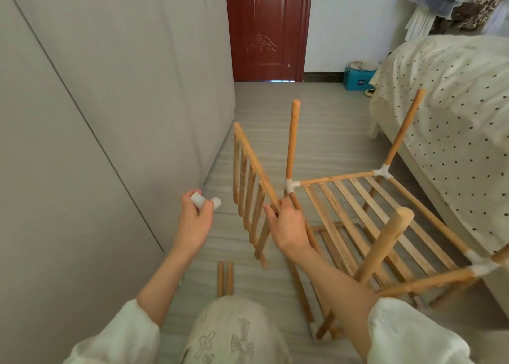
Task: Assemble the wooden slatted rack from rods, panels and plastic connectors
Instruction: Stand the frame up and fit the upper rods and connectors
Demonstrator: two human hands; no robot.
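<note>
The head view shows the right hand [286, 220] gripping the top rail of a loose slatted panel [252, 195], which stands on edge and tilted, its long axis running from the hand away toward the wall and door. The left hand [194, 216] is curled round a white plastic connector [205, 200], held up just left of the panel and apart from it. The half-built rack [385, 217] stands on the floor [316, 121] to the right, beside the bed [454, 110], with upright rods and white joints at its corners. The nearest joint [289, 185], at the foot of the middle upright rod [292, 140], sits just beyond the right hand's grip, so the panel's near end is likely the one to be joined there. Two spare rods [225, 282] lie on the floor near the person's knee.
</note>
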